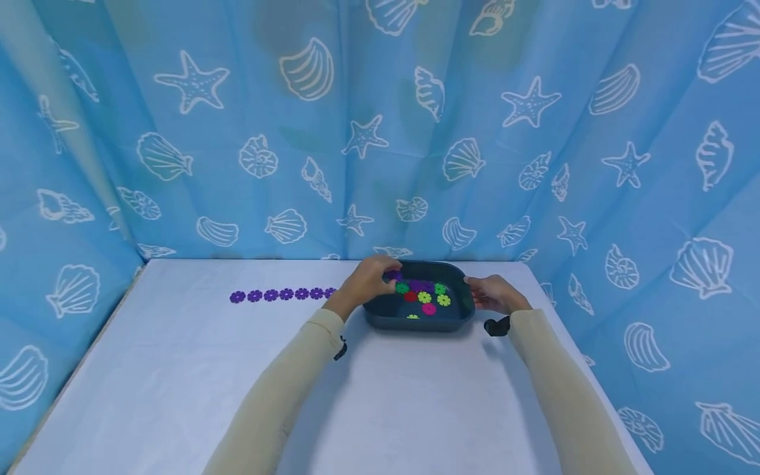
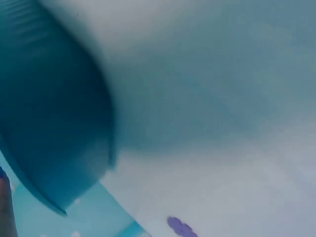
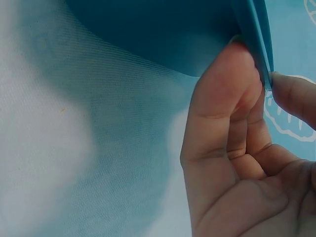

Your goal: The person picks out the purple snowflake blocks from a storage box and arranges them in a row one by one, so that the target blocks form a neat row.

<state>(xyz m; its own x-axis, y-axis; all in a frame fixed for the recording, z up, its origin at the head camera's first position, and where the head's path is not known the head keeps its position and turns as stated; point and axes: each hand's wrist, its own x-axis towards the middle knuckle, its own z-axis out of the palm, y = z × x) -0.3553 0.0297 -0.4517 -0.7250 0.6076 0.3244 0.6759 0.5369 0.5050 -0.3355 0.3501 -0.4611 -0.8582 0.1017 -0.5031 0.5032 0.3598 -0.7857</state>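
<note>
A dark blue-grey plastic basin [image 1: 418, 323] stands at the back of the table. Inside it lie several flower-shaped discs in green, yellow, red, pink and purple, among them a pink disc [image 1: 429, 309]. My left hand [image 1: 367, 280] is over the basin's left side and pinches a purple flower disc [image 1: 392, 274] between thumb and fingers. In the left wrist view, only a fingertip shows at the edge, past the basin wall [image 2: 54, 113]. My right hand [image 1: 494, 293] grips the basin's right rim, thumb on one side and curled fingers [image 3: 212, 108] against the wall.
Left of the basin, several purple flower discs [image 1: 270, 295] lie in a straight row on the white-covered table [image 1: 178, 369]; my left arm covers the row's right end. Blue curtains [image 1: 380, 185] with white shell prints rise along the back and both sides.
</note>
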